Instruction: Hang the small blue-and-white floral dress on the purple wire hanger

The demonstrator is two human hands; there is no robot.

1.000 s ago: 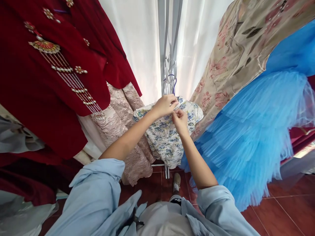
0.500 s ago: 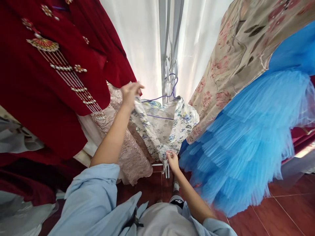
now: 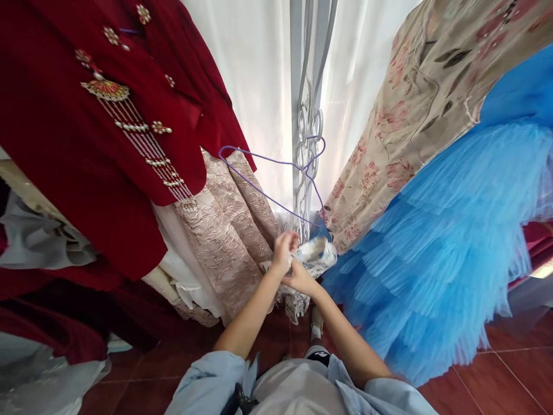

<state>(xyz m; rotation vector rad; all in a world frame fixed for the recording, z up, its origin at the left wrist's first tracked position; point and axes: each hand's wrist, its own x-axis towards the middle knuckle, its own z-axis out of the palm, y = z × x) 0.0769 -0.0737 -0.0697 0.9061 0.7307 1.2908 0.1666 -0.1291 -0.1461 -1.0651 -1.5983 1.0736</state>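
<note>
A white floral blouse (image 3: 317,253) with blue and green print hangs bunched below my two hands, off its hanger. My left hand (image 3: 284,252) is closed at the blouse's upper left, fingers curled. Just under it and touching it, my right hand (image 3: 301,279) grips the fabric; the fingers partly hide each other. Above them a thin purple wire hanger (image 3: 263,195) hangs bare and tilted from the grey-white metal stand (image 3: 314,124).
At the left hang a dark red jacket (image 3: 173,150) with beaded ornaments and a pink brocade skirt (image 3: 228,230). On the right are a beige floral dress (image 3: 389,132) and a blue tiered tulle dress (image 3: 415,242). White curtain (image 3: 254,75) is behind; red tiles (image 3: 458,380) lie below.
The blouse has come off the purple hanger and moved down towards me. My left hand has dropped from the hanger's left end to meet my right hand.
</note>
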